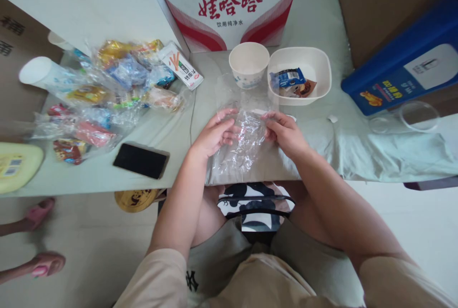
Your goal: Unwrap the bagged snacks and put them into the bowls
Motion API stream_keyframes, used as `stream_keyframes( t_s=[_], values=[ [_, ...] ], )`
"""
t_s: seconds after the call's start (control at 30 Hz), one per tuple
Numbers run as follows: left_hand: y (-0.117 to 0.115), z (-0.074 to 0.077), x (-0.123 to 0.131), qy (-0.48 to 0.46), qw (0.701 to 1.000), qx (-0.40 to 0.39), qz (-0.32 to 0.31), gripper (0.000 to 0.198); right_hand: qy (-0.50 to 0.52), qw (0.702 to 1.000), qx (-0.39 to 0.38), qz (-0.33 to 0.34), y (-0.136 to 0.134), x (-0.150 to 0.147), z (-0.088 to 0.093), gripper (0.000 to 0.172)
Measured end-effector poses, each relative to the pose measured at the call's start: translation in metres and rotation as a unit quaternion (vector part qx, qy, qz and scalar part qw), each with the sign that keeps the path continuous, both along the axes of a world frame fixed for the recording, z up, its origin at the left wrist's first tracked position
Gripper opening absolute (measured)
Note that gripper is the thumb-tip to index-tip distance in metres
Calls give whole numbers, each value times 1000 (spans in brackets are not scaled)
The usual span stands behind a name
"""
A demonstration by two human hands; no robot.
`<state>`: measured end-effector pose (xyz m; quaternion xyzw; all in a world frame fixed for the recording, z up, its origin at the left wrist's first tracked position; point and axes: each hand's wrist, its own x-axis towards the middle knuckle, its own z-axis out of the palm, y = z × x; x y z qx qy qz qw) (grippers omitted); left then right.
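A crumpled clear plastic bag [244, 148] lies at the front of the covered table, between my two hands. My left hand [214, 135] has its fingers curled on the bag's left side. On the other side, my right hand [285, 132] pinches the bag near its upper right edge. Just beyond the bag stands an upright white paper cup [247, 62], and its inside looks bare. To its right is a white rectangular bowl [325, 79] with a blue snack packet [291, 78] and a brown packet [307, 88] in it.
Left, a heap of wrapped snacks [129, 72] lies beside a white-and-orange packet [181, 66] and a phone [141, 160]. A white-red carton [232, 12] stands behind. Right are a blue box [390, 69] and a clear plastic cup [418, 116]. Another person's feet [46, 264] show lower left.
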<state>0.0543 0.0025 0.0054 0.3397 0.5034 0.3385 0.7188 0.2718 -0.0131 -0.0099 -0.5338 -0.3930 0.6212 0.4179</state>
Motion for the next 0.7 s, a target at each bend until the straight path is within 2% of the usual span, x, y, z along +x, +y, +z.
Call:
stream_keyframes(
  t_s=[0.1,0.2,0.3,0.43,0.57,0.7],
  values=[
    [1,-3,-2,19,999,31,8,36,3,1000,18,-21,0,0,-2,28],
    [2,-6,-3,8,998,56,43,26,24,997,62,-40,-1,-1,-2,22],
    [4,-7,-3,-31,996,58,54,20,39,991,117,-53,-2,0,-5,17],
    [3,-4,-4,-100,992,61,56,7,45,987,150,-43,-2,4,-13,14],
    [1,0,-6,-123,989,60,58,8,73,984,159,-31,-2,9,-15,10],
    [3,2,-13,-88,994,56,16,7,116,986,122,18,-2,12,-5,15]
  ],
)
